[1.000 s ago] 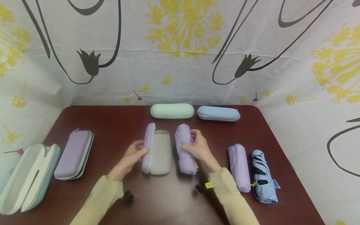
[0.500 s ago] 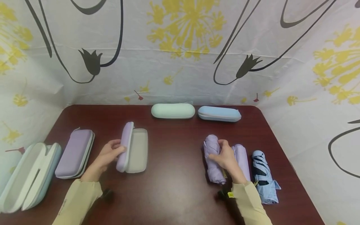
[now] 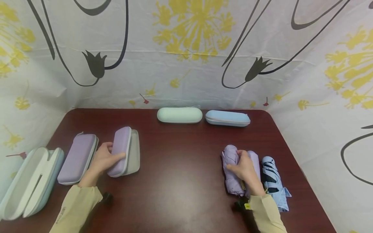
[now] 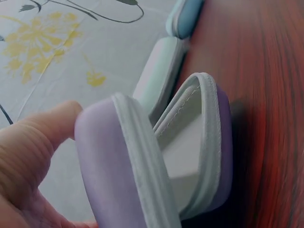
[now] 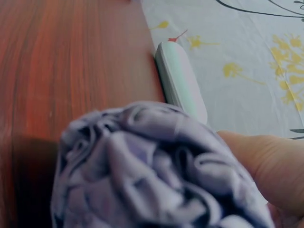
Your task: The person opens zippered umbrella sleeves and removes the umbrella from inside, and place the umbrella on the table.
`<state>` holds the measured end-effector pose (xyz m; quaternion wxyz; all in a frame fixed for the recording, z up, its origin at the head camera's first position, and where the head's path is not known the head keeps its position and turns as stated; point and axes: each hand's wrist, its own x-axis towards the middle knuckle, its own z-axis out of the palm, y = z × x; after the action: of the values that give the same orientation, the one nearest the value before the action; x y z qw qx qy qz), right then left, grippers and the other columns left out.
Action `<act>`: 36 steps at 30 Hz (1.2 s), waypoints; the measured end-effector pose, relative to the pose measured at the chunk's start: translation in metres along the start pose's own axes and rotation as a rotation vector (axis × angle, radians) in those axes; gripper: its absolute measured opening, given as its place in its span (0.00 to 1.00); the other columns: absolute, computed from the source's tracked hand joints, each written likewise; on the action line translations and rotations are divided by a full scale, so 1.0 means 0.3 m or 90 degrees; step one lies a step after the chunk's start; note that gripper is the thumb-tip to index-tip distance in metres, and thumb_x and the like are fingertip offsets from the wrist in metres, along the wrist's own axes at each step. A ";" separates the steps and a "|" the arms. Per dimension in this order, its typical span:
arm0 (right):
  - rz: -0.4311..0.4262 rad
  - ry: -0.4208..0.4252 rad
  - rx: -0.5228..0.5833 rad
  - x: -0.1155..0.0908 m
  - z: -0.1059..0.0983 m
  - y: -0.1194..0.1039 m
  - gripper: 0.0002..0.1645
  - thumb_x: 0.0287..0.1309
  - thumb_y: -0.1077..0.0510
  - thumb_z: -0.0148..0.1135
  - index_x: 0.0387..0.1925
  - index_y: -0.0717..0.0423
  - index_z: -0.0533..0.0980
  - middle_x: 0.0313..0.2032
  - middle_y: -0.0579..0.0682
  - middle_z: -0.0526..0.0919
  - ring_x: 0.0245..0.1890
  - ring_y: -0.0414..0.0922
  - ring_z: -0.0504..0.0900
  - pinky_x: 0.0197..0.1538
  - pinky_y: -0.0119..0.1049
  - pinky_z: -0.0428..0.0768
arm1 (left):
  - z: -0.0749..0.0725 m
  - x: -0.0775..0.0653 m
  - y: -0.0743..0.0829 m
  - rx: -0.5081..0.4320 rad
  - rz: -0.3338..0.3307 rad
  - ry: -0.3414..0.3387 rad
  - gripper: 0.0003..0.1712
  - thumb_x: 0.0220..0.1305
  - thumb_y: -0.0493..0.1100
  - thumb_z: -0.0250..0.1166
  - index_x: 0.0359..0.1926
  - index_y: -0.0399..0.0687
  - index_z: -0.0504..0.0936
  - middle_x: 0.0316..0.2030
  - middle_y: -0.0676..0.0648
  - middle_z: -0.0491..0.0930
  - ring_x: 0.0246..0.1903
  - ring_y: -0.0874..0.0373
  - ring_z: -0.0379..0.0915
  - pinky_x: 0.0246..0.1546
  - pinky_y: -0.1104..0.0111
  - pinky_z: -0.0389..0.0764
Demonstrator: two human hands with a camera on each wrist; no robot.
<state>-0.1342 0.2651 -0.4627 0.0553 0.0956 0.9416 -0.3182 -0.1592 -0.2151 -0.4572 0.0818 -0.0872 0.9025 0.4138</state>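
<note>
On the left side of the table, my left hand point(image 3: 102, 158) grips the lid of a purple zip case point(image 3: 120, 150), thumb across the top. The case gapes partly open, and its pale lining point(image 4: 183, 152) shows in the left wrist view. At the right, my right hand point(image 3: 246, 168) grips a folded purple umbrella point(image 3: 231, 171) between thumb and fingers. Its bunched cloth end point(image 5: 156, 175) fills the lower right wrist view. A second folded purple umbrella point(image 3: 254, 161) lies right beside it, partly hidden by the hand.
A folded light-blue umbrella point(image 3: 274, 184) lies at far right. Another purple case point(image 3: 78, 158) and an open pale-blue case point(image 3: 32, 184) lie at far left. Along the back edge of the table point(image 3: 180, 194) are a mint case point(image 3: 179, 115) and a blue case point(image 3: 228, 118).
My left hand has carried the purple case leftward and its lid has tilted nearer closed. My right hand has moved the purple umbrella rightward, up against the second one.
</note>
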 end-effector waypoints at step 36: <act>-0.089 0.048 -0.091 -0.066 -0.105 0.050 0.43 0.48 0.58 0.67 0.60 0.76 0.58 0.55 0.75 0.64 0.56 0.67 0.62 0.56 0.61 0.63 | -0.058 -0.030 0.024 0.259 0.131 0.182 0.42 0.44 0.48 0.69 0.51 0.17 0.66 0.44 0.21 0.67 0.44 0.27 0.63 0.43 0.42 0.67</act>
<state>-0.1131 0.2930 -0.4433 0.0039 0.0372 0.9677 -0.2494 -0.1534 -0.2230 -0.4386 -0.0731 -0.0341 0.9736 0.2136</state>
